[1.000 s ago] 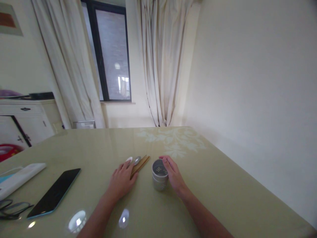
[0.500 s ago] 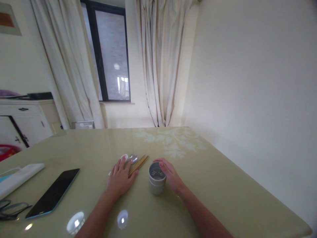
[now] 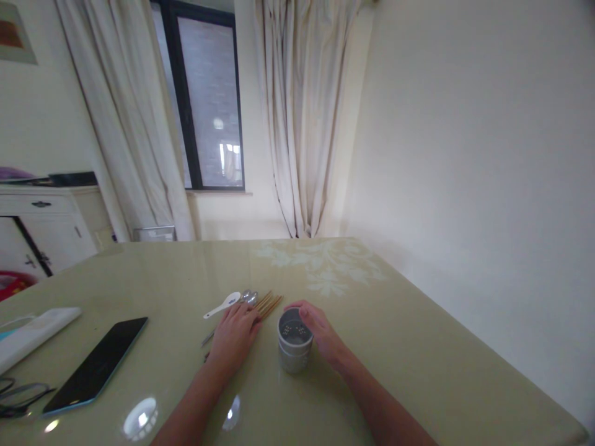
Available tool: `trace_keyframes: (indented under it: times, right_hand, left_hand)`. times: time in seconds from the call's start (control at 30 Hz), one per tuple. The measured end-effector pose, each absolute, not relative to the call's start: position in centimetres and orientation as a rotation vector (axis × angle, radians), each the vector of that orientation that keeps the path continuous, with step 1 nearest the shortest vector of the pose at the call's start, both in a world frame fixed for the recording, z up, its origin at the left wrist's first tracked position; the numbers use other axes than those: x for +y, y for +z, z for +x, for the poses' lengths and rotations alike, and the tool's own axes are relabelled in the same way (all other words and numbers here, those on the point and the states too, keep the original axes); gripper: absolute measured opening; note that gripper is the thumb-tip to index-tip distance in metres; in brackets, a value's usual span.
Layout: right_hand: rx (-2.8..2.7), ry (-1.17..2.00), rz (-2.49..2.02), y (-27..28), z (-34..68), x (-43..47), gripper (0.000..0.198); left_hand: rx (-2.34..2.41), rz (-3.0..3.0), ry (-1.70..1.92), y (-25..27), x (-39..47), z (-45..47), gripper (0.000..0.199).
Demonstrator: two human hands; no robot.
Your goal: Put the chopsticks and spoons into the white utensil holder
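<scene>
My left hand [image 3: 236,331] lies low over the table with its fingers closed over a bundle of wooden chopsticks [image 3: 269,305], whose ends stick out past the fingertips. Just left of it are a white soup spoon [image 3: 227,303] and metal spoons [image 3: 250,297], their handles partly under the hand. My right hand [image 3: 320,331] is wrapped round the far right side of a grey utensil cup [image 3: 294,354], thumb at the rim. Standing upright, the cup shows small drain holes in its bottom and nothing else inside.
On the left lie a dark tablet or phone [image 3: 98,364], a white power strip [image 3: 39,334] and a black cable [image 3: 23,396]. The glossy table [image 3: 418,371] has its right edge near the wall. A white cabinet [image 3: 51,223] stands beyond, at left.
My left hand has slid right and closed over the chopsticks, uncovering the white spoon and metal spoons. My right hand stays round the cup, which sits slightly nearer.
</scene>
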State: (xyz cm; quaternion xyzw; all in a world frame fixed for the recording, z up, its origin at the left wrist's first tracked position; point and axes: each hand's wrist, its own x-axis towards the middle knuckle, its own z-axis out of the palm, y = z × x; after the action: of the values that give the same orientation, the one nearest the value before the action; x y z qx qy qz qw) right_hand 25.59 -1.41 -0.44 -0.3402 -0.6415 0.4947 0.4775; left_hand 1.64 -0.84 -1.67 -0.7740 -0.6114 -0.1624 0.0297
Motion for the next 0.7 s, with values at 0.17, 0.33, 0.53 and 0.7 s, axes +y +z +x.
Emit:
trace_keyframes:
  times: [0.17, 0.33, 0.53, 0.7]
  right_hand:
    - [-1.582, 1.197, -0.822, -0.7, 25.6, -1.4, 0.063]
    - [-1.576, 1.241, -0.766, -0.5, 25.5, -1.6, 0.066]
    - [-1.533, 1.225, -0.838, -0.7, 25.3, -1.6, 0.073]
    - [-1.361, 1.209, -0.94, -1.4, 25.1, -0.8, 0.086]
  left_hand:
    - [-1.923, -2.328, -0.471, -1.7, -1.0, 1.6, 0.02]
    - [-1.913, -2.362, -0.452, -1.8, -1.3, 1.7, 0.018]
    - [-1.941, -2.309, -0.445, -1.8, -1.3, 2.0, 0.022]
    - [-2.005, -2.343, -0.854, -1.0, -1.4, 2.8, 0.03]
